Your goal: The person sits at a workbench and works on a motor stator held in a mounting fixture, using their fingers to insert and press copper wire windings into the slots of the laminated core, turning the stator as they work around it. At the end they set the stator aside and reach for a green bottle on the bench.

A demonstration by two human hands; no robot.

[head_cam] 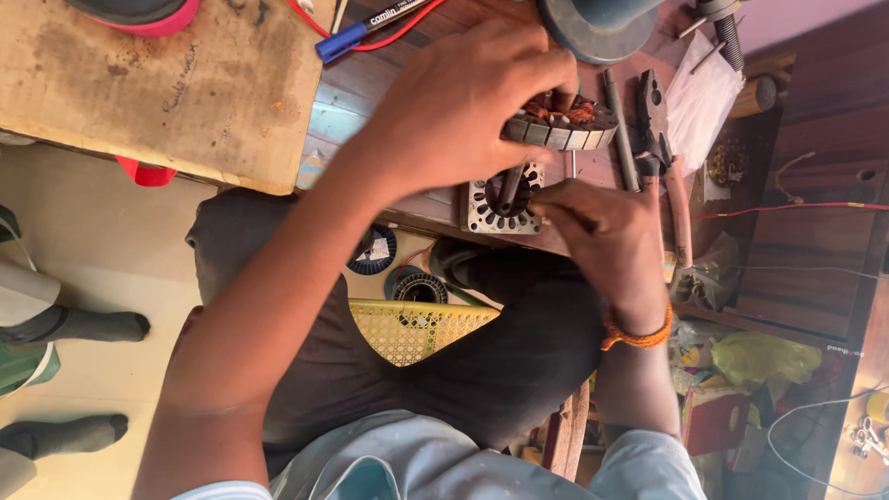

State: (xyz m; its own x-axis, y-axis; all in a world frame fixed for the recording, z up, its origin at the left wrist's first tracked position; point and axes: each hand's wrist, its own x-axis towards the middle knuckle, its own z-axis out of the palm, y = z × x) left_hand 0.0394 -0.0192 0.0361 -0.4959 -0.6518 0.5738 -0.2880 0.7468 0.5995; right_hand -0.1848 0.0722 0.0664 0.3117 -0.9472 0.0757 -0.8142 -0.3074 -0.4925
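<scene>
head view | left hand [463,102] fingers clamped on round stator [560,125] on desk [435,199]; right hand [602,231] fingers pinched together just below it, beside flat slotted plate [482,215]; pliers [659,139] right of stator

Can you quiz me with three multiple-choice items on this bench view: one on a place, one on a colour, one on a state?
1. Where do the pliers lie?
A. On the bench, right of the round stator
B. On the floor by the yellow basket
C. On the brown board

2. What colour is the band on the right wrist?
A. Green
B. Orange
C. White

3. What is the left hand doing?
A. Lying flat and empty on the bench
B. Hanging below the bench
C. Gripping the round stator with copper windings

Answers:
1 A: the pliers rest on the wooden bench just right of the stator.
2 B: an orange band circles the wrist below the right hand.
3 C: the fingers curl over the stator's rim.
</scene>
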